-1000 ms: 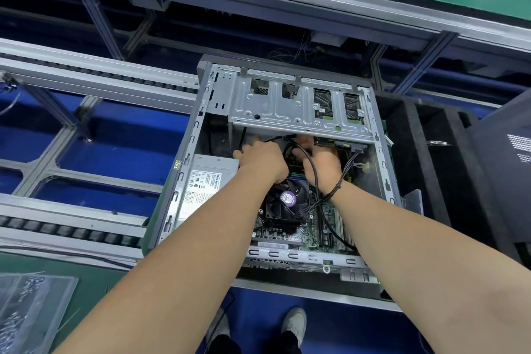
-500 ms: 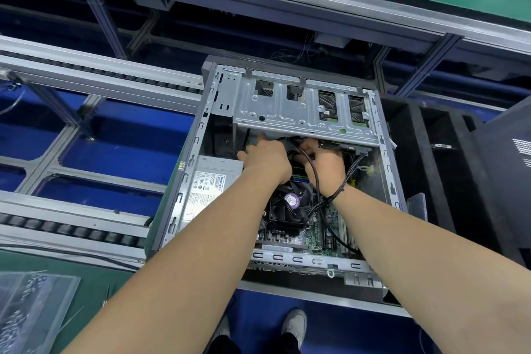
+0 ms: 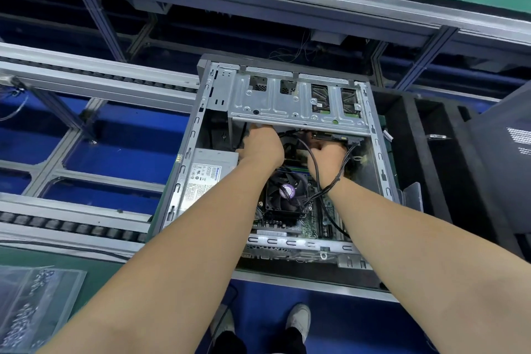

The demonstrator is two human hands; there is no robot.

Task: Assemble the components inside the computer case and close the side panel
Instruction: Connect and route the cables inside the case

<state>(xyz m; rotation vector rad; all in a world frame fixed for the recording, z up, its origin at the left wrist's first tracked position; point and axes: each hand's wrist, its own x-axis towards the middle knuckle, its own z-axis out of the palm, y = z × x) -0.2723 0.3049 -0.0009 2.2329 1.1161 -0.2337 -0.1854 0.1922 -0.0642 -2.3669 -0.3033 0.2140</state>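
The open computer case (image 3: 184, 169) lies on its side in the middle of the view. Its silver drive cage (image 3: 296, 103) spans the far end. My left hand (image 3: 263, 146) reaches in under the cage's near edge, and its fingers are hidden there. My right hand (image 3: 327, 155) is beside it, under the same edge, fingertips also out of sight. A black cable (image 3: 314, 164) loops across my right wrist. Below the hands sit the CPU fan (image 3: 283, 192), the motherboard (image 3: 316, 224) and the power supply (image 3: 207, 172).
A dark grey side panel (image 3: 511, 152) with vent holes leans at the right, beyond black foam dividers (image 3: 431, 169). Roller conveyor rails (image 3: 71, 224) run at the left. A clear plastic bag of small parts (image 3: 31, 310) lies at the lower left. My shoes (image 3: 298, 319) show below.
Both hands stay under the drive cage and have drawn slightly apart. My left hand has pushed a little further under the edge. The view has shifted slightly.
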